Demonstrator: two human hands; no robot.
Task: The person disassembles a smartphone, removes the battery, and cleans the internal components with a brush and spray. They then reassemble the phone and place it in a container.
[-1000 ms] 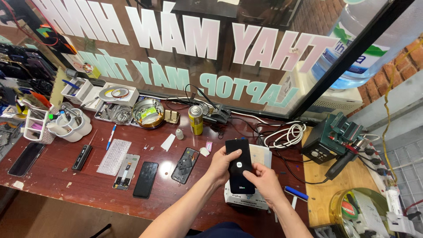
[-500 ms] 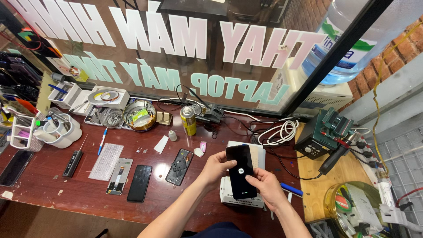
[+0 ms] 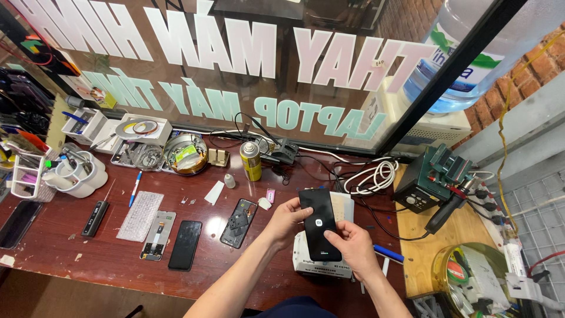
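Since the earlier frame both hands have kept the black smartphone [image 3: 321,224] raised over the white box [image 3: 321,262] on the desk [image 3: 88,259]. Left hand [image 3: 287,219] fingers close on its upper edge, right hand [image 3: 353,247] fingers wrap its lower side, steadying it screen-up. An opened phone [image 3: 238,222] and cables [image 3: 371,176] crowd nearby.

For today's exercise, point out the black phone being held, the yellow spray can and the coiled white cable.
black phone [image 3: 319,224]: head view, middle of its dark screen.
yellow spray can [image 3: 251,163]: head view, middle of its body.
coiled white cable [image 3: 376,175]: head view, on the loops.
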